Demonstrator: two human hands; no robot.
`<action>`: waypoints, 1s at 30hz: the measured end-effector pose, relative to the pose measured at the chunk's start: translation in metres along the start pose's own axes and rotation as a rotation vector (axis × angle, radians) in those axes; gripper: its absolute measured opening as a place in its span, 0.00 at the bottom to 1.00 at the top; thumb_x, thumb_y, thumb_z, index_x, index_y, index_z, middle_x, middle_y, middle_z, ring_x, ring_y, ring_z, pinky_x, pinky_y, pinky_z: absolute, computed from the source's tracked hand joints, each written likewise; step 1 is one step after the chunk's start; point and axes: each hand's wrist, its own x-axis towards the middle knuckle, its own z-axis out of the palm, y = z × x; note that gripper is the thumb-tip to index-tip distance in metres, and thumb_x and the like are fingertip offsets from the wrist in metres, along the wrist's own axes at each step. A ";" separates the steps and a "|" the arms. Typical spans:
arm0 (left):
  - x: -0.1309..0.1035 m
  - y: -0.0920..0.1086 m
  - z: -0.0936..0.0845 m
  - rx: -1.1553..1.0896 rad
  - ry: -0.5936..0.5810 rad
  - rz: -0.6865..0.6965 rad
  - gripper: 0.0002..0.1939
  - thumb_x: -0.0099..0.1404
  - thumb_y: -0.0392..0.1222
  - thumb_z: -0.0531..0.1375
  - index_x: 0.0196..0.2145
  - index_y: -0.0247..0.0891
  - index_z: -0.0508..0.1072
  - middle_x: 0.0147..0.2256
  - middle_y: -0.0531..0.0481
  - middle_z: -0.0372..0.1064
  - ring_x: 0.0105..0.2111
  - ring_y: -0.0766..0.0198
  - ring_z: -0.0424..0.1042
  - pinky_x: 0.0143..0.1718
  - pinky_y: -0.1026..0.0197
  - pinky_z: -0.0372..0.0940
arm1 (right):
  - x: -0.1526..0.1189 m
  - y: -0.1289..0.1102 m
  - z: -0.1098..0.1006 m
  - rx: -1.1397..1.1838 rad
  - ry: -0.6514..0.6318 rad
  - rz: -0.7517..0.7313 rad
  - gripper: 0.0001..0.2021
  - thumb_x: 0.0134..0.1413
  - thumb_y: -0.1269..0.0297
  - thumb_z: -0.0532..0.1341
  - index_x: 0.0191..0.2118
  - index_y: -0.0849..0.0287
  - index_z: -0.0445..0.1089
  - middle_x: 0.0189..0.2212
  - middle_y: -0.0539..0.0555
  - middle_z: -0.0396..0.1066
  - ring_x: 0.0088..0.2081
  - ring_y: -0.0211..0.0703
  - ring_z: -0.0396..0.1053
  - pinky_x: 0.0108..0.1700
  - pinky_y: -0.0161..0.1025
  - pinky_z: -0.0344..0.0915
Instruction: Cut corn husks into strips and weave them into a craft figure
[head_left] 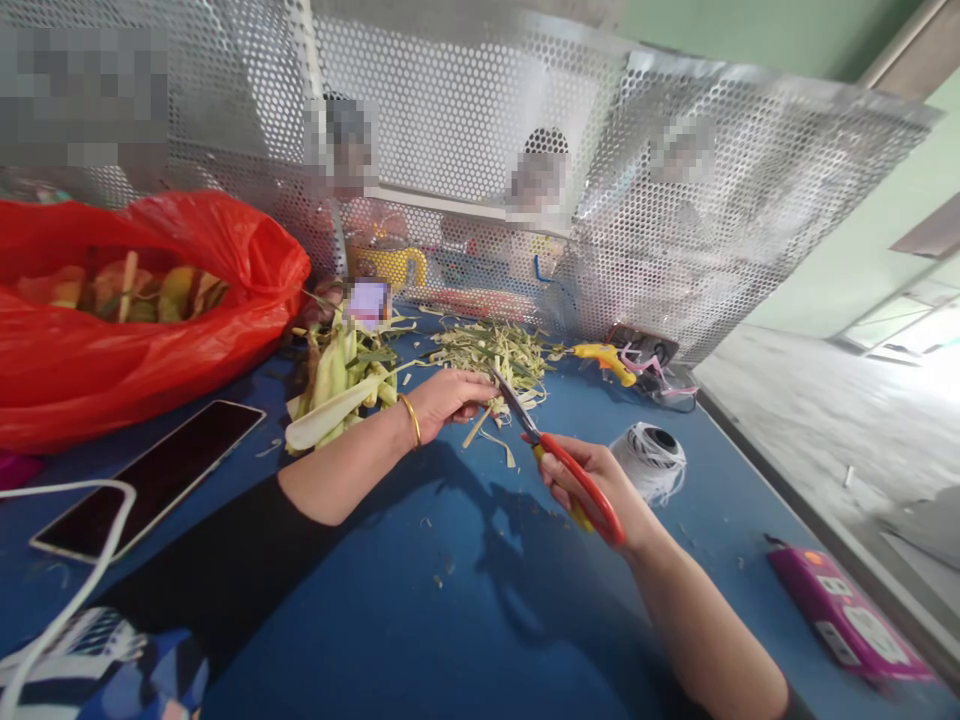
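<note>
Red-handled scissors [577, 485] are in my right hand [589, 480], its fingers wrapped round the handles. Their blades point up and left, touching or close to the fingertips of my left hand [450, 400]. My left hand has a gold bangle at the wrist and its fingers are pinched together; what they hold is too small to make out. Just beyond the fingertips lies a pile of cut green strips [491, 350]. Left of my left hand lie pale green husks [337, 375], one long piece reaching beside the forearm.
A red plastic bag [255, 340] and a phone [150, 480] lie left. Right are a spool of white string [651, 462], a yellow glue gun [606, 360] and a purple packet [847, 610]. Perforated metal panels [442, 120] stand behind; people show through them.
</note>
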 end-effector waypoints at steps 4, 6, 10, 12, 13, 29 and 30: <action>0.000 0.001 0.000 -0.001 0.006 -0.022 0.03 0.49 0.34 0.64 0.20 0.33 0.74 0.19 0.45 0.71 0.15 0.75 0.52 0.18 0.69 0.43 | 0.001 0.001 0.000 -0.001 0.011 0.038 0.29 0.35 0.38 0.68 0.33 0.61 0.70 0.17 0.43 0.52 0.17 0.28 0.50 0.16 0.29 0.45; 0.000 0.001 0.001 -0.008 0.011 -0.028 0.04 0.50 0.33 0.63 0.20 0.32 0.75 0.19 0.46 0.70 0.15 0.75 0.52 0.17 0.70 0.43 | 0.002 0.002 0.001 -0.002 0.017 0.042 0.30 0.34 0.39 0.68 0.36 0.62 0.71 0.17 0.42 0.51 0.17 0.27 0.48 0.16 0.29 0.44; 0.000 0.000 0.002 -0.055 0.017 -0.027 0.06 0.53 0.32 0.65 0.20 0.32 0.75 0.18 0.48 0.69 0.14 0.76 0.53 0.15 0.71 0.45 | 0.004 0.004 0.003 0.002 0.069 0.020 0.31 0.33 0.40 0.69 0.37 0.63 0.73 0.17 0.42 0.52 0.17 0.27 0.47 0.18 0.30 0.44; 0.000 -0.001 0.002 -0.121 0.043 -0.030 0.06 0.53 0.33 0.66 0.21 0.32 0.75 0.20 0.48 0.70 0.15 0.76 0.57 0.16 0.72 0.50 | 0.004 0.005 0.005 0.012 0.132 -0.035 0.31 0.34 0.41 0.69 0.39 0.63 0.73 0.17 0.43 0.53 0.17 0.28 0.48 0.18 0.31 0.45; 0.000 0.000 0.002 -0.163 0.057 -0.035 0.06 0.54 0.33 0.67 0.22 0.32 0.75 0.21 0.48 0.71 0.16 0.75 0.61 0.16 0.72 0.53 | 0.004 0.005 0.005 0.019 0.161 -0.071 0.31 0.34 0.41 0.69 0.41 0.62 0.73 0.18 0.43 0.54 0.17 0.28 0.48 0.19 0.31 0.46; 0.001 0.007 0.004 -0.548 0.314 0.070 0.06 0.56 0.26 0.63 0.27 0.33 0.75 0.26 0.49 0.76 0.24 0.70 0.74 0.27 0.70 0.67 | -0.004 -0.002 0.006 -0.058 0.068 -0.185 0.34 0.36 0.45 0.70 0.47 0.62 0.72 0.22 0.45 0.55 0.21 0.31 0.49 0.22 0.34 0.49; 0.001 0.008 0.004 -0.570 0.319 0.085 0.06 0.56 0.26 0.63 0.28 0.33 0.75 0.26 0.49 0.76 0.25 0.70 0.75 0.28 0.70 0.67 | -0.004 -0.002 0.007 -0.070 0.081 -0.172 0.33 0.34 0.46 0.71 0.47 0.62 0.72 0.22 0.45 0.54 0.22 0.32 0.49 0.23 0.34 0.50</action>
